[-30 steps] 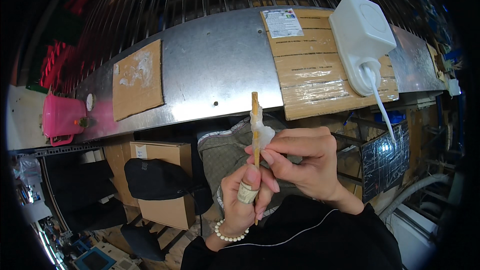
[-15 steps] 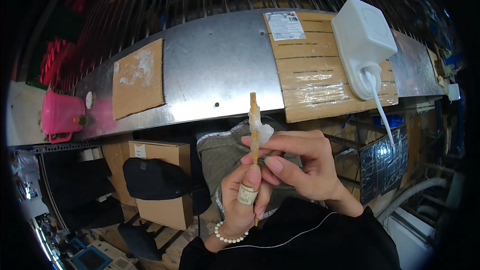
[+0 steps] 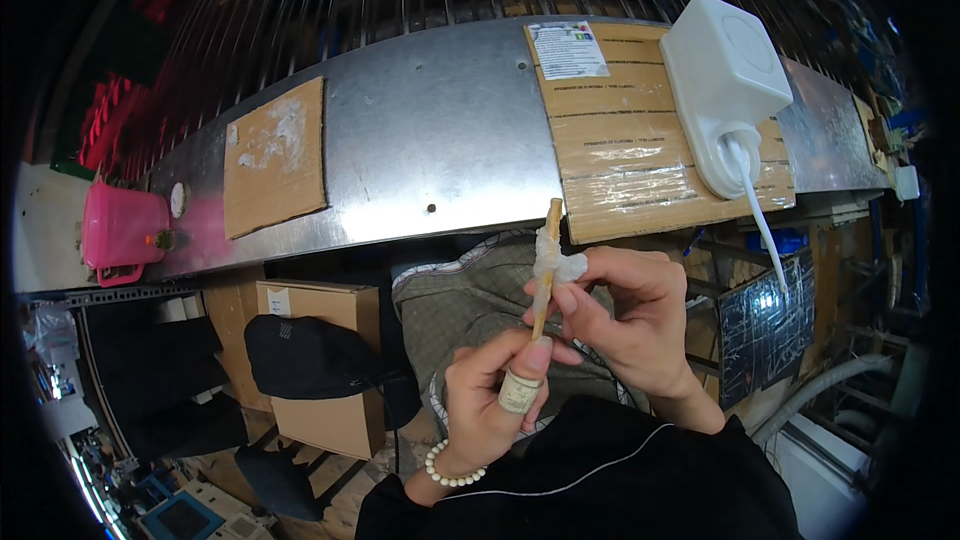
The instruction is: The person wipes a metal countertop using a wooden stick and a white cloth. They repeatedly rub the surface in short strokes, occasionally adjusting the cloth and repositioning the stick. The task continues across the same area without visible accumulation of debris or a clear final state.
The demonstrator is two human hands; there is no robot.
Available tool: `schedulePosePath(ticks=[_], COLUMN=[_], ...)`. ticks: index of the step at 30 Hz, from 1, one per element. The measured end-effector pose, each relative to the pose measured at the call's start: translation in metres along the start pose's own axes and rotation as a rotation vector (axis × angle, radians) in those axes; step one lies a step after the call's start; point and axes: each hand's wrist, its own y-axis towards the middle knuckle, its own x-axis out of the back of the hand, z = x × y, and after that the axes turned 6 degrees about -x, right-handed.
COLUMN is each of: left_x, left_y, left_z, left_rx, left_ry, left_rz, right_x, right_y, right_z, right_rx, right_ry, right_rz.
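A thin wooden stick (image 3: 554,217) points up and slightly right between my hands, above my lap. Whitish, half-clear soft material (image 3: 547,262) is wrapped around its upper part, with a lump sticking out to the right. My left hand (image 3: 500,380) grips the stick's lower part between thumb and fingers; tape circles the thumb and a bead bracelet (image 3: 455,470) the wrist. My right hand (image 3: 635,320) is closed in a pinch on the whitish material, thumb and index finger at the lump. Its other fingers curl behind the stick and are partly hidden.
A metal worktop (image 3: 440,130) lies ahead, with a smeared cardboard piece (image 3: 275,160), a pink container (image 3: 125,230) and a larger cardboard sheet (image 3: 620,180). A white lamp-like device (image 3: 725,90) with a cord stands on that sheet. A cardboard box (image 3: 320,425) sits lower left.
Both hands and the stick have shifted right, and the stick now leans right. My right thumb and index finger have come up and closed on the whitish material.
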Motion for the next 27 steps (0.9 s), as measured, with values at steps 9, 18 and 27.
schedulePosePath(ticks=[9, 18, 27], left_x=[0.009, 0.017, 0.033], left_y=[-0.001, 0.013, 0.026], left_z=[0.011, -0.001, -0.002], left_rx=[0.076, -0.078, -0.308], left_ry=[-0.727, 0.041, -0.027], left_rz=[0.186, 0.056, -0.182], right_x=[-0.003, 0.001, -0.001], right_y=[-0.004, -0.003, -0.002], right_z=[0.002, 0.002, 0.006], right_rx=[-0.293, -0.199, -0.205], right_ry=[0.419, 0.377, 0.328], right_rz=[0.094, 0.247, 0.141])
